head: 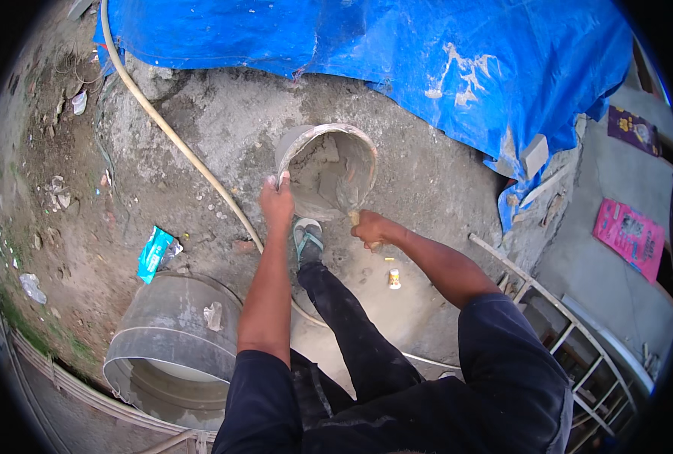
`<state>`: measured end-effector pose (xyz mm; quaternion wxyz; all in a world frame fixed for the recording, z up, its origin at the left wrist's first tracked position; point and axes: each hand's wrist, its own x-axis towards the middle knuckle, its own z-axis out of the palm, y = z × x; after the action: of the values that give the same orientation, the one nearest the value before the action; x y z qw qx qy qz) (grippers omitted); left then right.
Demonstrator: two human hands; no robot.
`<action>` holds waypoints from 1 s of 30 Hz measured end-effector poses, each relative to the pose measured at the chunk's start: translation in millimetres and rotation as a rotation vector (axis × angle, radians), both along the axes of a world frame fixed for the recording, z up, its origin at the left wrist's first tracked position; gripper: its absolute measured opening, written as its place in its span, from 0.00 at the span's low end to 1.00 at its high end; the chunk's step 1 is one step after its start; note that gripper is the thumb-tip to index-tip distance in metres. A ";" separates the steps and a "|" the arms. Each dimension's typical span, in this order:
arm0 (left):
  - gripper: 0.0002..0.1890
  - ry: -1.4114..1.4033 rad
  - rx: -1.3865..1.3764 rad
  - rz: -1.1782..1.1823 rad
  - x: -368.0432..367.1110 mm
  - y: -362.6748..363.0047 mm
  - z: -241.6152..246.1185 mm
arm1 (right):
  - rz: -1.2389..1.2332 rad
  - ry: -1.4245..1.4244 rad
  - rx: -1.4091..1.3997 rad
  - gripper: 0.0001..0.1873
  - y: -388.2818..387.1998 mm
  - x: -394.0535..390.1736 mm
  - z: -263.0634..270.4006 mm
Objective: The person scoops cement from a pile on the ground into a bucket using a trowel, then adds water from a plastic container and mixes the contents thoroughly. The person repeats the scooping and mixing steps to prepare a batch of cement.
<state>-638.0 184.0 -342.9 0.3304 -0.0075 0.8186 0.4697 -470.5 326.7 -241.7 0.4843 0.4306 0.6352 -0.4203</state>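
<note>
My left hand (278, 200) grips the near left rim of a grey-crusted bucket (286, 143), which is tilted so its mouth faces me. Wet grey cement mortar (309, 173) lies inside the bucket, clinging to its wall. In my right hand (375, 228) is the handle of a trowel (349, 196); its mortar-coated blade reaches over the near right rim into the bucket. The exact outline of the blade is hard to separate from the mortar. My sandalled foot (309, 238) stands close to the bucket's near side, between my two arms.
A blue tarpaulin (336, 40) spreads across the far side. A pale hose (183, 147) runs along the ground on the left. A large grey drum (172, 312) lies at lower left beneath a turquoise packet (156, 253). On the right are a metal ladder (563, 335) and a pink sack (628, 238).
</note>
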 end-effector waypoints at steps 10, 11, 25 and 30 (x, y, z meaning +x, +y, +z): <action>0.23 -0.044 0.009 -0.127 -6.5 -0.9 11.9 | 0.120 0.041 0.467 0.23 29.8 -24.5 -49.6; 0.23 -0.071 0.023 -0.125 -6.5 1.1 12.1 | 0.088 0.034 0.444 0.25 25.8 -24.0 -63.6; 0.24 -0.058 -0.006 -0.171 -7.0 -0.8 1.2 | 0.227 -0.031 0.205 0.22 53.1 -73.5 -59.9; 0.27 -0.030 -0.010 -0.194 -11.4 -5.4 3.1 | 0.638 0.241 0.397 0.12 -3.7 -48.2 -20.4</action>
<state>-649.4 178.6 -339.8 0.3863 0.0630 0.8129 0.4312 -518.7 323.0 -262.0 0.4200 0.2445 0.8582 -0.1654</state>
